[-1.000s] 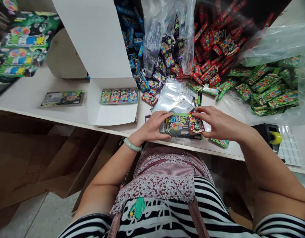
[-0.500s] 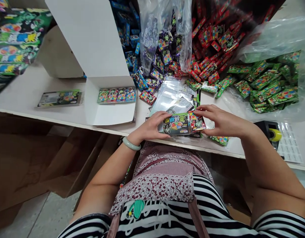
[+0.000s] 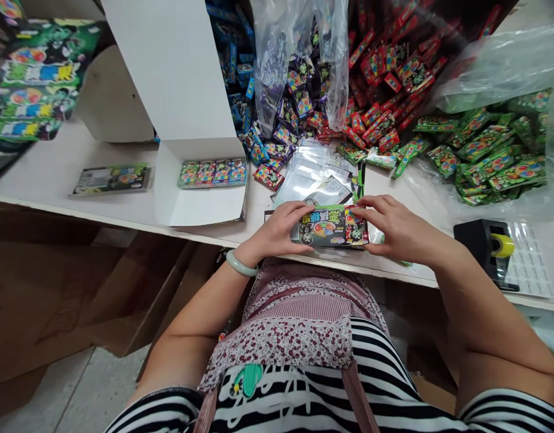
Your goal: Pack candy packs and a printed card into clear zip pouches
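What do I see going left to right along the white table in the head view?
flat packet, white cardboard box, left hand, green-black packet, right hand, black tape dispenser, label sheet

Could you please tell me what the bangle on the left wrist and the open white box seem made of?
The bangle looks like polished jade or glass, smooth and milky green; I cannot tell which. The open white box seems matte card, given its thin folded flaps.

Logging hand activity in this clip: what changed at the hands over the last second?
The right hand has squared the red packet against the green card's right end; before, it sat tilted. The left hand still grips the card. The packs in the white carton stayed put.
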`<state>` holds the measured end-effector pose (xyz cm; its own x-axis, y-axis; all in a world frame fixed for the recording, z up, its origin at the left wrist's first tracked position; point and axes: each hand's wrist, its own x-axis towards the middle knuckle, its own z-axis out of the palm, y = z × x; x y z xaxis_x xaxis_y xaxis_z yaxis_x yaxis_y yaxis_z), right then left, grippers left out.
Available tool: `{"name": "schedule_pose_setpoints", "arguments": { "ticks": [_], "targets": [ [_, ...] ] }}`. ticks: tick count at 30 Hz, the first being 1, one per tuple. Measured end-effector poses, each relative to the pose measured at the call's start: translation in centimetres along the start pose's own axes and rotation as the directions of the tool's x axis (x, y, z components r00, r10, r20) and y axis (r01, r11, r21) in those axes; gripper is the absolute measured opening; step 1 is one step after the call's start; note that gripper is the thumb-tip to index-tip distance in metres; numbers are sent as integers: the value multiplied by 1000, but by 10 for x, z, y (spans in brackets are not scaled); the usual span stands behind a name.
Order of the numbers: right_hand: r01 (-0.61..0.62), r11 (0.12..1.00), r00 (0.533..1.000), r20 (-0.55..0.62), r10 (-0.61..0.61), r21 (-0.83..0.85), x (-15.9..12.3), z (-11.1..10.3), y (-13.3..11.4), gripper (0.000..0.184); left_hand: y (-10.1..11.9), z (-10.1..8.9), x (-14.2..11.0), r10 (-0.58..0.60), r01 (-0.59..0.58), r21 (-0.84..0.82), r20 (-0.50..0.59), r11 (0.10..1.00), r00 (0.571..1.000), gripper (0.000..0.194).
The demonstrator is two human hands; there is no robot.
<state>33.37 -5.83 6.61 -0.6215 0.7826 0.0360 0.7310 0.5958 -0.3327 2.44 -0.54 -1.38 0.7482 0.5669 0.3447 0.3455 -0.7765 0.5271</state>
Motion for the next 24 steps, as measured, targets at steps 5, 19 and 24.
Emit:
{"name": "schedule_pose_setpoints", "arguments": {
  "ticks": [5, 19, 24],
  "targets": [
    [-10, 993, 998, -52, 16, 116, 4, 11, 4, 70, 1, 4, 1, -21, 21, -18, -7, 1000, 1000, 95],
    [-88, 757, 780, -428, 457, 648, 45, 43, 30, 29, -1, -1, -1, -69, 68, -15, -172, 998, 983, 98],
    [-210, 824, 857, -306, 414, 526, 167, 67, 59, 22, 14, -18, -13, -60, 36, -92, -270, 995, 961, 101]
  ]
}}
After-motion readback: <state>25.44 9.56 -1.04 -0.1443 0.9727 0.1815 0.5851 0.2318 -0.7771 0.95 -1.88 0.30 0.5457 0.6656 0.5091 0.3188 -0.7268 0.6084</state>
